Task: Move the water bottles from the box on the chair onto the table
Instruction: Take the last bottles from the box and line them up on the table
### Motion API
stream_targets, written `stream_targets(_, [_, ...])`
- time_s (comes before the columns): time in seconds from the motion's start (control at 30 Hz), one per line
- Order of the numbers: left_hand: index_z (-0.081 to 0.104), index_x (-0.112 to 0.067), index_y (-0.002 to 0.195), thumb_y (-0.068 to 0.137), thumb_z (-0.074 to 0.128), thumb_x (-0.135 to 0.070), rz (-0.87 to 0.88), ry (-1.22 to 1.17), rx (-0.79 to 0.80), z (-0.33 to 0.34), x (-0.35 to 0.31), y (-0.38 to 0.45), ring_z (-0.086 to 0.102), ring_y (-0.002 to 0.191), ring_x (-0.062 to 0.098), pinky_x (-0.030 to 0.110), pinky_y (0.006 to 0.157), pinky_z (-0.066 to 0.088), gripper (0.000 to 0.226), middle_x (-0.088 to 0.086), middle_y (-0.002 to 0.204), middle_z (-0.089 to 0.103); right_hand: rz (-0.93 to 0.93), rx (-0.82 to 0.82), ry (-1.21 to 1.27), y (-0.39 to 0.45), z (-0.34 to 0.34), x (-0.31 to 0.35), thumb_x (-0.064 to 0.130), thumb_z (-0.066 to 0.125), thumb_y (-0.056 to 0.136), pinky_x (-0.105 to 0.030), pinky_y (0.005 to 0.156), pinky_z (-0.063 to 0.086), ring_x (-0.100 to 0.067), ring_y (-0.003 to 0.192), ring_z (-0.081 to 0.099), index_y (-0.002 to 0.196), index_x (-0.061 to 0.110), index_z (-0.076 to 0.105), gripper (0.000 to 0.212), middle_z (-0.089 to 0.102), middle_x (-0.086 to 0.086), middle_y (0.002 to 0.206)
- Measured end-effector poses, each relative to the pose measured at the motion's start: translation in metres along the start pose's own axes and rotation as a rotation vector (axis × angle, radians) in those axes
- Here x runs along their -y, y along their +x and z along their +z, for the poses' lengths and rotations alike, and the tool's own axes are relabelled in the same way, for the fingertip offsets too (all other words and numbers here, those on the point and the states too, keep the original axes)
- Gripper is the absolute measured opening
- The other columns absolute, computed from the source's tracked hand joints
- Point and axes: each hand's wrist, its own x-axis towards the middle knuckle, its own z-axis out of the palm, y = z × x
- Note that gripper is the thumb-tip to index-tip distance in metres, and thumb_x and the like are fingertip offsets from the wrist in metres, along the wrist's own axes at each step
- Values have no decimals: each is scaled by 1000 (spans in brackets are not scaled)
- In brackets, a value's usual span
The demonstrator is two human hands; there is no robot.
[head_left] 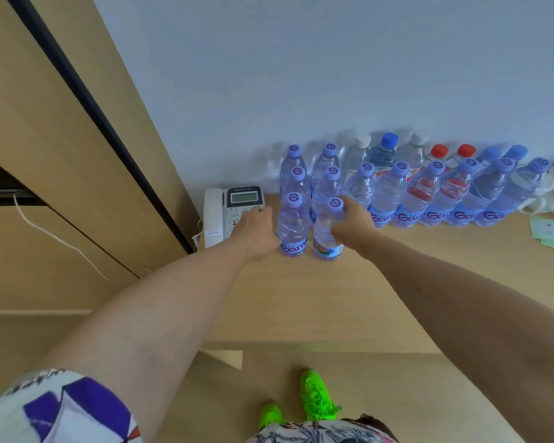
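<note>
Two front bottles (293, 223); partial "Gan" on blue labels

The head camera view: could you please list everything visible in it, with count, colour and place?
Purple-capped bottles: about twelve, clear with blue labels, standing on the table in columns and a row.
Back-row bottles: several, white, blue and red caps, against the wall.
Telephone: one, white and dark, left of the bottles.
Table: one, light wood.
Papers: pale green, far right on the table.
Cabinet: light wood, left.
Shoes: two, neon green, on the floor.
Left hand: beside the front-left bottle.
Right hand: grips the front-right bottle.
</note>
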Motion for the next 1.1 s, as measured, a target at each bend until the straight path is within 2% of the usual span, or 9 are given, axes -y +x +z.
stream_targets(0.1, [51,-9,119,82,71,-32,15,-10,9,4,-3,2,55,112,36,46,91,51,47,16,123,54,47,-5,14,0,-1,-3,26,83,74,-43,89,53,-26,106,59,126,19,51,61,59,-3,115])
stream_targets(0.17, [51,-9,124,82,73,-32,17,-17,10,7,-6,4,55,115,36,45,93,50,53,16,125,54,64,-43,-88,-1,-2,-4,54,91,60,-43,87,53,-22,100,56,119,17,51,80,55,0,110])
stream_targets(0.2, [51,-9,125,81,74,-32,20,-22,10,8,-7,4,56,115,37,44,93,50,54,17,125,55,67,-68,-109,-1,-2,-4,57,91,57,-42,84,53,-22,96,56,115,16,51,82,56,0,107])
stream_targets(0.37, [51,-9,127,84,75,-32,23,-53,-14,10,-10,7,56,116,35,42,92,49,54,15,126,55,-3,-43,2,3,-1,-4,18,93,62,-28,65,43,-22,95,57,115,17,53,66,59,0,110])
stream_targets(0.5, [53,-11,127,84,77,-34,34,-51,-21,8,-9,10,56,118,32,43,94,49,55,12,129,56,-19,-65,-106,1,1,-2,44,94,58,-33,73,47,-20,92,55,115,20,48,77,49,-1,110])
stream_targets(0.7, [55,-12,125,82,79,-36,55,-41,-34,7,-8,11,58,114,32,43,93,50,55,11,123,60,-31,-77,11,8,1,-1,8,84,67,-32,71,45,-27,106,59,117,17,53,60,57,2,109])
stream_targets(0.83, [54,-13,124,81,79,-36,67,-18,-54,8,-9,11,59,111,31,44,88,52,55,9,120,62,-13,-86,-73,3,3,-2,35,93,61,-35,75,47,-23,95,58,116,23,51,70,53,-2,111])
stream_targets(1.0, [54,-15,123,79,82,-39,63,0,-68,7,-7,13,60,110,31,44,87,52,57,8,119,63,-45,-69,-18,8,-1,-3,7,81,70,-37,71,53,-26,101,60,121,17,55,58,61,-2,113])
stream_targets(1.1, [54,-14,122,78,83,-38,55,-4,-84,9,-8,13,60,109,31,43,85,52,57,8,118,64,-31,-67,-66,5,2,-1,34,90,67,-35,74,49,-22,96,57,118,20,51,66,52,0,114])
